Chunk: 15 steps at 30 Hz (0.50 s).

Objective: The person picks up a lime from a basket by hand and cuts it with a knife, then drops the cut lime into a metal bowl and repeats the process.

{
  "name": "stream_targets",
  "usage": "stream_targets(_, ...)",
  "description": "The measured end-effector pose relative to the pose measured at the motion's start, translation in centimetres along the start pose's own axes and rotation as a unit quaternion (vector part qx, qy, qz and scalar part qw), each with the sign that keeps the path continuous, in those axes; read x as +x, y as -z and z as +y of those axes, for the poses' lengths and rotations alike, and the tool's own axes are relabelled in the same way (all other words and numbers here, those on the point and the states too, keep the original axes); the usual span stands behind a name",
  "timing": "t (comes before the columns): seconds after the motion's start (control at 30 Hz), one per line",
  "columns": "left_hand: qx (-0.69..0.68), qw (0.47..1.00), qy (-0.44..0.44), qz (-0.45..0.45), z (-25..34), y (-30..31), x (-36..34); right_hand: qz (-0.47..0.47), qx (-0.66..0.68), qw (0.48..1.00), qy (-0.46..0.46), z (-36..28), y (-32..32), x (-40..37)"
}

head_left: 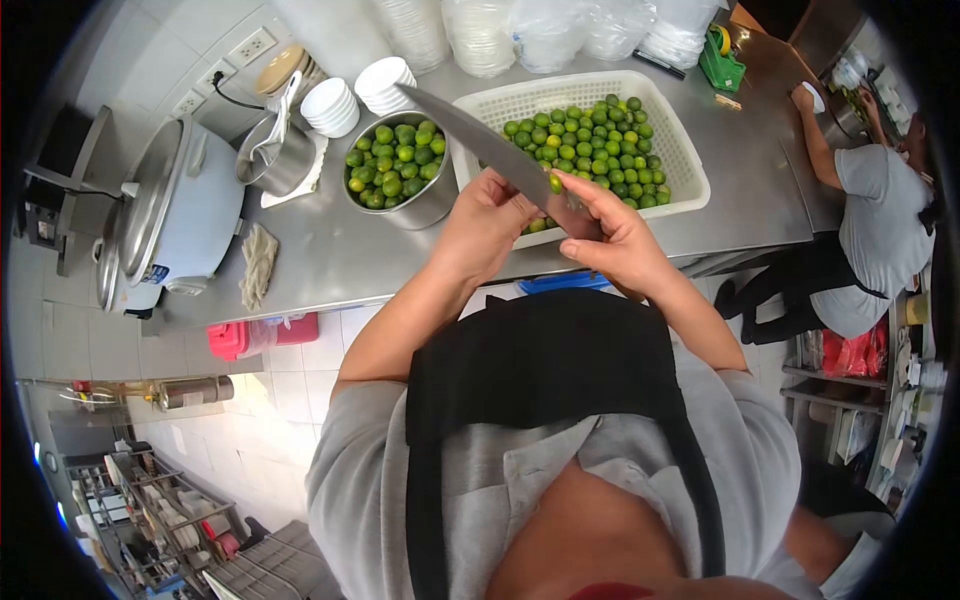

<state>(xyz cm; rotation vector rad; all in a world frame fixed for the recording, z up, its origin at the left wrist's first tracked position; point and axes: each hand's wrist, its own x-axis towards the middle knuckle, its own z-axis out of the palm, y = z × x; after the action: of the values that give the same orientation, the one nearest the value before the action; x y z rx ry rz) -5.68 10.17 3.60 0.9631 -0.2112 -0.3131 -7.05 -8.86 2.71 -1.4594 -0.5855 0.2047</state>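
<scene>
A large knife [480,140] is held tilted in front of me, its broad blade pointing up and to the left. My right hand [615,238] is closed around its lower end, with the handle mostly hidden. A small green lime [556,184] shows beside the blade at my right fingertips. Against the blade's left side, my left hand [486,225] is closed in a pinch; what its fingers hold is hidden. Beyond my hands, a white perforated basket [686,165] contains many limes [605,150]. Left of it stands a steel pot [425,205] heaped with limes [395,165].
On the steel counter [340,245] are stacked white bowls [330,105], a steel pot with a cloth [285,165], a large cooker [185,200] and a crumpled glove or cloth [259,265]. Bagged containers [550,35] line the back. Another person [880,200] works at right.
</scene>
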Motion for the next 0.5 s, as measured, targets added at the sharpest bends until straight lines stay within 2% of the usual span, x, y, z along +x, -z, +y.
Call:
stream_targets(0.03,0.022,1.0,-0.007,-0.003,0.0,0.0,0.1,-0.001,0.0,1.0,0.001,-0.5,-0.2,0.0)
stream_targets(0.07,0.022,1.0,-0.007,-0.004,0.0,0.3,0.3,0.0,0.039,0.999,-0.036,-1.4,-0.5,0.0)
stream_targets(0.1,0.137,0.989,-0.042,0.037,0.2,0.8,0.7,0.001,0.078,0.994,-0.073,-1.9,-0.5,0.0)
stream_targets(0.13,0.248,0.963,-0.076,0.078,0.5,1.2,1.3,0.001,0.077,0.994,-0.072,-1.8,-0.4,-0.1)
stream_targets(0.2,0.384,0.902,-0.135,0.143,3.1,3.2,3.4,-0.008,0.08,0.992,-0.096,-1.6,0.2,-0.5)
stream_targets(0.27,0.561,0.776,-0.166,0.236,5.5,7.5,6.2,0.021,0.085,0.992,-0.086,-2.0,0.6,-0.8)
stream_targets(0.33,0.694,0.642,-0.178,0.272,6.6,13.4,9.0,0.062,0.092,0.99,-0.085,-2.1,1.7,-1.3)
stream_targets(0.37,0.745,0.6,-0.117,0.267,7.1,15.0,9.8,0.071,0.09,0.99,-0.085,-2.0,2.3,-1.6)
stream_targets(0.4,0.749,0.612,-0.075,0.243,6.8,17.6,11.0,0.094,0.09,0.988,-0.081,-2.1,3.0,-1.9)
stream_targets(0.43,0.775,0.587,-0.018,0.233,6.9,17.3,11.2,0.116,0.089,0.986,-0.075,-2.2,3.6,-2.2)
stream_targets(0.5,0.818,0.514,-0.013,0.258,6.6,16.9,12.6,0.159,0.075,0.982,-0.064,-2.4,4.5,-2.9)
